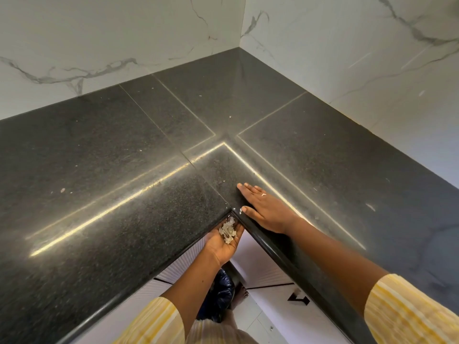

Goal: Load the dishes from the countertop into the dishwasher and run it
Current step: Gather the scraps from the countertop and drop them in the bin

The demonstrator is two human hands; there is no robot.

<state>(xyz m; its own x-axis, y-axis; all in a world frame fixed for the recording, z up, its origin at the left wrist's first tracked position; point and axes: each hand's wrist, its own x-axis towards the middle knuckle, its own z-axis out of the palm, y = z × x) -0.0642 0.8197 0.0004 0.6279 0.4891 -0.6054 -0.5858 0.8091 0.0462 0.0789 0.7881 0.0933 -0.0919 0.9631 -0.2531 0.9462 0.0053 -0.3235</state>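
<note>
Head view: flat right hand [265, 209], fingers straight, points toward ten o'clock on polished speckled black countertop [99, 157]; cupped left hand [224, 244] carries pale scraps [228, 230].

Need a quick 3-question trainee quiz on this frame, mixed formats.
1. True or false: the right hand lies flat on the countertop.
2. What lies in the palm of the left hand? A) a spoon B) pale scraps C) a sponge
3. Fill in (above/below): the left hand is cupped ___ the countertop's edge at the inner corner.

Key: 1 true; 2 B; 3 below.
</note>
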